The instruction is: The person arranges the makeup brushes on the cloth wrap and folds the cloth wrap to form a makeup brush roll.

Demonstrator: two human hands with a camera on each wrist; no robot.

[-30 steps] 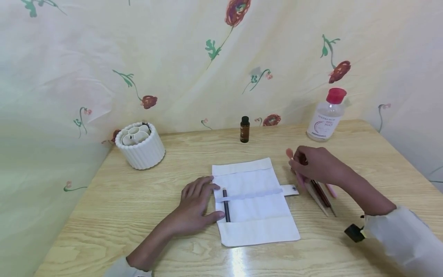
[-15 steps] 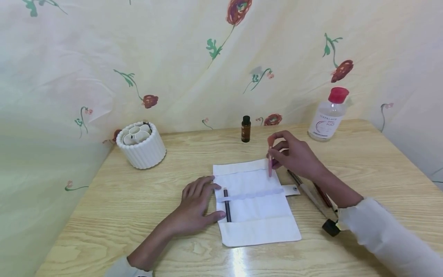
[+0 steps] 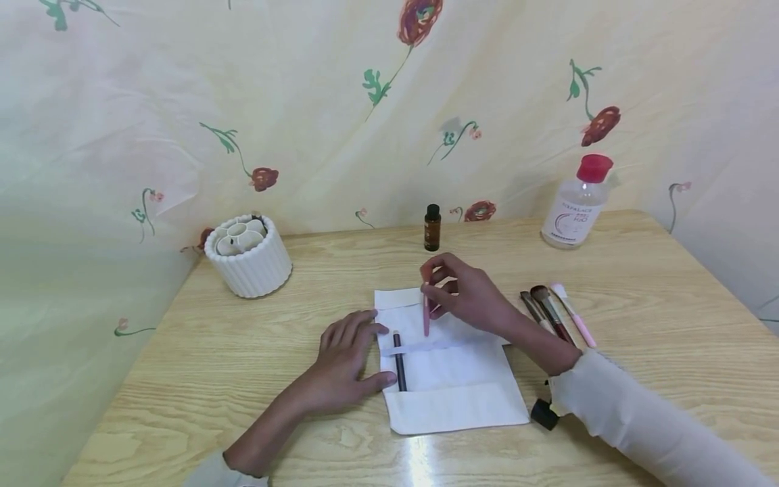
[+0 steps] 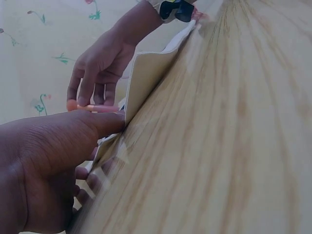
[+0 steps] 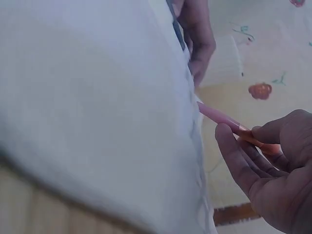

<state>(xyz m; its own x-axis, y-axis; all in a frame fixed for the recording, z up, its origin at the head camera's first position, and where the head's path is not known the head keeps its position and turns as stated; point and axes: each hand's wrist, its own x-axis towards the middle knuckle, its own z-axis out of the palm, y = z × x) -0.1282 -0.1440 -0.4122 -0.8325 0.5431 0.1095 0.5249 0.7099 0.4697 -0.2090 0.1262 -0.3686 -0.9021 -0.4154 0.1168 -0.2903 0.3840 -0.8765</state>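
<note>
The wooden counter carries an unfolded white fabric roll. A ribbed white holder stands far left. The left hand rests at the roll's left edge, fingers relaxed; the right hand pinches with thumb and fingers. A red-capped clear bottle stands back right. Three brushes lie beside the right forearm. The pinched pink brush is over the roll, bristles up. A dark brush sits under the roll's band. A small brown bottle stands behind.

Wrap on table — brushes to its right, bottles behind.
</note>
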